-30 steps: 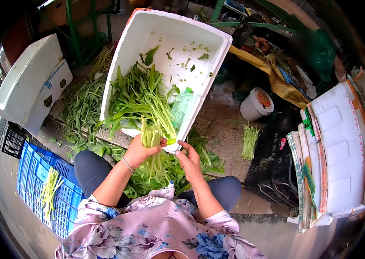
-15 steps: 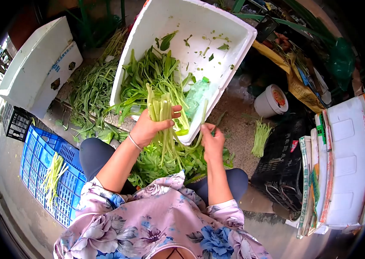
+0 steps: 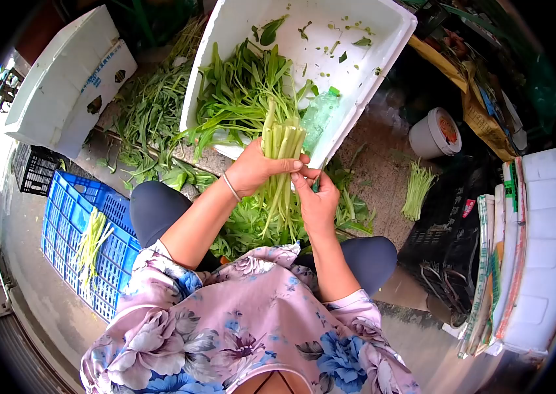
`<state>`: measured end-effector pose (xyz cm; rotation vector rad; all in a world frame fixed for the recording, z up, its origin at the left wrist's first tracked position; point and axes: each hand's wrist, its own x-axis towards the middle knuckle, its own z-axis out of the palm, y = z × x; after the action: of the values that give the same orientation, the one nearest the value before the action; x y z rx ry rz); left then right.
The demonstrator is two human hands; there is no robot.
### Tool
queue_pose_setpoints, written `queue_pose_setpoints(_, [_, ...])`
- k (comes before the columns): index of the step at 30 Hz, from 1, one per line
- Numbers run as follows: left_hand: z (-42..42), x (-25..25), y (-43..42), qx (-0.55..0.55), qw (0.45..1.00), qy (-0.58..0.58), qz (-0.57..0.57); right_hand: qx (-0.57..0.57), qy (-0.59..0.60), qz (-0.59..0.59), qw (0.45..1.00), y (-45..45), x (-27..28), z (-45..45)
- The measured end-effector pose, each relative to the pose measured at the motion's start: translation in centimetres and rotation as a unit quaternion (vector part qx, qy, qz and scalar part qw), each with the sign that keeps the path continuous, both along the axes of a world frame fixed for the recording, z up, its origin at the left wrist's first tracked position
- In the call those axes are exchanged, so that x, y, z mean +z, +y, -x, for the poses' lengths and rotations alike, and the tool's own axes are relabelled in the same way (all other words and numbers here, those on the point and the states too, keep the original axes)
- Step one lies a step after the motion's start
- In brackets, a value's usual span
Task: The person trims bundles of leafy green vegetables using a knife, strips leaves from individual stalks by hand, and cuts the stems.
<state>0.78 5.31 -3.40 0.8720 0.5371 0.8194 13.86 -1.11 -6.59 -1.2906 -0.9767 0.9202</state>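
My left hand (image 3: 251,169) is wrapped round a bunch of pale green, hollow-looking leafy vegetable stems (image 3: 284,139), cut ends upward. Its thumb lies across the front of the stems. My right hand (image 3: 318,205) is closed beside the bunch, fingertips meeting the left hand's fingers. A small dark green thing shows in its grip; I cannot make out what it is. Loose leafy greens (image 3: 245,226) lie below the hands, between the knees. Just beyond the hands stands a white foam box (image 3: 362,121), holding more greens (image 3: 242,88) and a green plastic bottle (image 3: 320,118).
On the left, a blue crate (image 3: 54,226) carries a small bunch of stems (image 3: 94,246); a white foam box (image 3: 61,79) stands behind it. Darker greens (image 3: 153,125) cover the ground. A white bucket (image 3: 425,138), trimmed stems (image 3: 417,190), a black crate (image 3: 432,243) and foam panels (image 3: 537,243) are rightward.
My right hand has come leftward to the bunch; the single stem that stood up from it no longer shows there. My left hand still grips the bunch. The whole view has shifted slightly.
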Motion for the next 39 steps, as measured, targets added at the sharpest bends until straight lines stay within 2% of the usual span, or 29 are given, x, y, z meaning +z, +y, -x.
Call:
queue_pose_setpoints(4, [0.1, -0.8, -0.2, 0.011, 0.997, 0.057, -0.05, 0.018, -0.021, 0.014, 1.0, -0.6, -1.2, -0.7])
queue_pose_setpoints(6, [0.1, -1.0, -0.1, 0.013, 0.983, 0.141, -0.117, 0.031, -0.037, -0.005, 0.999, -1.1, -1.2, -1.2])
queue_pose_setpoints(7, [0.1, -0.9, -0.2, 0.009, 0.983, 0.143, -0.115, 0.041, 0.012, 0.057, 0.997, -1.5, -1.5, -2.0])
queue_pose_setpoints(9, [0.3, -0.8, -0.1, 0.003, 0.961, 0.222, -0.162, 0.048, 0.113, 0.063, 0.99, -2.4, -1.3, -3.0])
queue_pose_setpoints(11, [0.6, -1.4, 0.1, -0.021, 0.954, 0.248, -0.169, 0.034, 0.111, 0.064, 0.991, -3.3, -1.5, -3.5])
queue_pose_setpoints(13, [0.5, -1.6, -0.1, -0.036, 0.951, 0.253, -0.173, 0.074, 0.064, 0.09, 0.991, -4.3, -1.5, -4.1])
queue_pose_setpoints(15, [0.2, -2.0, -0.4, -0.049, 0.946, 0.262, -0.183, 0.061, 0.057, 0.08, 0.993, -5.0, -1.6, -4.1])
queue_pose_setpoints(17, [-0.1, -1.9, -0.6, -0.108, 0.949, 0.265, -0.129, 0.035, -0.038, 0.09, 0.995, -5.4, -1.5, -4.1])
queue_pose_setpoints(18, [-0.3, -2.5, -0.6, -0.127, 0.954, 0.252, -0.101, 0.057, -0.028, 0.039, 0.997, -5.5, -1.5, -3.8])
queue_pose_setpoints(19, [-0.5, -3.0, -0.6, -0.131, 0.953, 0.254, -0.101, 0.053, -0.025, 0.04, 0.997, -5.6, -1.7, -3.9])
queue_pose_setpoints(21, [-1.0, -3.5, -0.7, -0.167, 0.946, 0.267, -0.075, 0.138, 0.167, 0.033, 0.976, -5.8, -2.2, -4.2])
queue_pose_setpoints(27, [-2.3, -5.1, -1.6, -0.168, 0.936, 0.288, -0.114, 0.17, 0.227, 0.031, 0.959, -5.5, -2.5, -3.9])
queue_pose_setpoints(29, [-2.6, -4.8, -2.0, -0.118, 0.828, 0.449, -0.314, 0.159, 0.237, 0.04, 0.957, -5.6, -2.7, -3.8])
queue_pose_setpoints(30, [-2.8, -4.8, -2.3, -0.095, 0.777, 0.502, -0.368, 0.157, 0.238, 0.041, 0.957, -5.7, -2.6, -3.8])
queue_pose_setpoints(31, [-3.1, -4.8, -2.7, -0.097, 0.777, 0.502, -0.367, 0.152, 0.249, 0.047, 0.955, -5.7, -2.4, -3.7])
queue_pose_setpoints(33, [-3.9, -4.5, -3.5, -0.093, 0.685, 0.618, -0.375, 0.147, 0.26, 0.052, 0.953, -5.7, -2.4, -3.8])
queue_pose_setpoints(39, [-4.1, -4.4, -4.3, -0.083, 0.688, 0.61, -0.384, 0.141, 0.226, 0.048, 0.963, -5.6, -3.6, -4.0])
